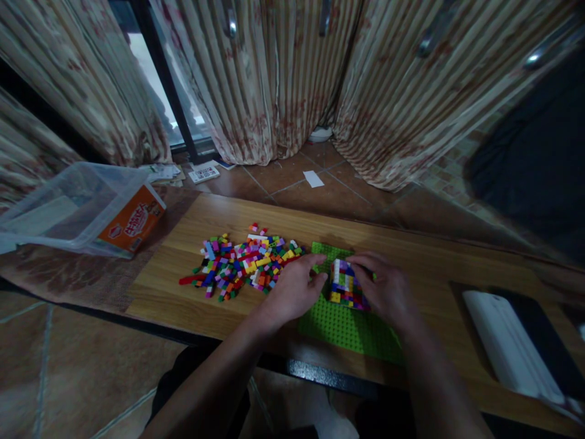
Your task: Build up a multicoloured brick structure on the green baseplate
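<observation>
at three o'clock from brick pile (256,263), block (343,281) could be split by right hand (386,288) pressing unevenly, grip unclear; left hand (296,288) spread.

Green baseplate (350,332), multicoloured bricks (263,262), curtains (283,79) apparently striped.

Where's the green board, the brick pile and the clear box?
Green board (345,329): head view, on its bare studs.
Brick pile (249,263): head view, on its middle.
Clear box (134,221): head view, on its orange end wall.
</observation>
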Demonstrator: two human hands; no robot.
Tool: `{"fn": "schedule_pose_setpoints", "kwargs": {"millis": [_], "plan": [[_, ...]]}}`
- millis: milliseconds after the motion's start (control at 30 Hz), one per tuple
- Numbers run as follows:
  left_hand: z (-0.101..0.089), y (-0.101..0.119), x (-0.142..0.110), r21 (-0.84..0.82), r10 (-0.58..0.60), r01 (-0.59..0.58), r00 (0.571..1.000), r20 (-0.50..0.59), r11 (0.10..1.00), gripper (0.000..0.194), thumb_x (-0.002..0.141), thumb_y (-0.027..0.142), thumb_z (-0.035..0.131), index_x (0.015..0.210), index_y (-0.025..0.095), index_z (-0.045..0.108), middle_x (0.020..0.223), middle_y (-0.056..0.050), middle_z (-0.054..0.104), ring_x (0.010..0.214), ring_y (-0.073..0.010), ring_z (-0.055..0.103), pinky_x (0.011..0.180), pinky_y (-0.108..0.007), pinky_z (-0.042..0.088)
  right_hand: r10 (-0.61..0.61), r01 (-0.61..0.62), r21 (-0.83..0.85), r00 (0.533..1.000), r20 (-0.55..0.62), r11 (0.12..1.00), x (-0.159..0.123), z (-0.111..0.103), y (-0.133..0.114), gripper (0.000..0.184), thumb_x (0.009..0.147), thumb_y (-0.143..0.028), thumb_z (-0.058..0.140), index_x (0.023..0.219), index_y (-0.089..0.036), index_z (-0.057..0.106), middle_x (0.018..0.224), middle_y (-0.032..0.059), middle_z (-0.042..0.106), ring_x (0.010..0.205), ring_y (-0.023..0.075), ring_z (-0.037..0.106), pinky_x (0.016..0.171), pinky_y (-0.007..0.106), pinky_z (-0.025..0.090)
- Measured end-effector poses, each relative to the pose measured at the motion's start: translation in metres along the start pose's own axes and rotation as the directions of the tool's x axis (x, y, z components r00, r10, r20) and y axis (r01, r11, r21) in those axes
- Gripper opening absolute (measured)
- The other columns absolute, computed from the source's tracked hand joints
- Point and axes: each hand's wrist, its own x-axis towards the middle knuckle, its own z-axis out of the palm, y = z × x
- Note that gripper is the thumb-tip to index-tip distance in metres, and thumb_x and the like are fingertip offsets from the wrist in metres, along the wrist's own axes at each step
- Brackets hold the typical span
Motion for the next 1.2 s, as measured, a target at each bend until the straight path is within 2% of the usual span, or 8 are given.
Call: {"fn": "schedule_pose_setpoints", "kwargs": {"millis": [467,633,767,833,1067,1200], "plan": [[-0.001,0.003,-0.001,0.017,0.012,-0.013,1.0,0.012,1.0,0.037,0.088,0.024,0.053,0.123,0.015,0.061,0.115,-0.01,0.07,0.083,-0.0157,0.067,0.082,-0.033,0.056,-0.084,0.085,-0.007,0.993,0.079,0.996,0.004,-0.005,0.002,0.028,0.094,-0.026,0.043,0.09,-0.024,0.071,0.094,0.0057,0.069,0.092,0.0218,0.065,0.085,0.038,0.052],[0.003,0.004,-0.002,0.024,0.057,-0.058,0.998,0.031,0.998,0.041,0.088,0.027,0.055,0.128,0.017,0.057,0.116,-0.009,0.068,0.086,-0.0169,0.067,0.086,-0.036,0.056,-0.049,0.051,-0.021,0.996,0.078,0.998,0.005,-0.005,0.003,0.027,0.092,-0.025,0.045,0.109,-0.027,0.066,0.096,0.0062,0.069,0.094,0.0244,0.065,0.086,0.042,0.052],[0.009,0.001,-0.003,0.053,0.146,-0.15,0.987,0.067,0.987,0.046,0.088,0.026,0.055,0.133,0.018,0.053,0.125,-0.01,0.064,0.105,-0.0199,0.064,0.097,-0.038,0.051,-0.054,0.058,-0.041,0.995,0.086,0.997,0.005,-0.005,0.005,0.038,0.09,-0.021,0.044,0.125,-0.026,0.058,0.092,0.0052,0.067,0.088,0.0227,0.065,0.083,0.04,0.054],[0.012,0.0,-0.003,0.077,0.176,-0.182,0.981,0.084,0.98,0.048,0.088,0.024,0.054,0.135,0.018,0.05,0.128,-0.01,0.062,0.112,-0.0211,0.062,0.101,-0.039,0.049,-0.072,0.077,-0.053,0.993,0.095,0.996,0.005,-0.004,0.007,0.04,0.09,-0.021,0.044,0.128,-0.026,0.055,0.093,0.0052,0.067,0.089,0.0223,0.064,0.083,0.04,0.054],[0.017,-0.001,-0.004,0.122,0.205,-0.217,0.973,0.107,0.969,0.048,0.09,0.023,0.05,0.137,0.021,0.047,0.131,-0.009,0.059,0.114,-0.0211,0.06,0.101,-0.039,0.05,-0.125,0.137,-0.126,0.987,0.098,0.982,0.006,-0.003,0.006,0.042,0.092,-0.02,0.041,0.132,-0.025,0.053,0.095,0.0064,0.067,0.091,0.0231,0.065,0.085,0.042,0.053],[0.018,-0.002,-0.004,0.123,0.21,-0.223,0.972,0.107,0.967,0.047,0.09,0.024,0.05,0.136,0.02,0.048,0.131,-0.01,0.058,0.114,-0.0219,0.06,0.1,-0.04,0.05,-0.166,0.188,-0.138,0.974,0.157,0.973,0.007,-0.006,0.008,0.045,0.091,-0.018,0.04,0.134,-0.025,0.052,0.106,0.0086,0.067,0.099,0.0244,0.065,0.088,0.043,0.053]]}}
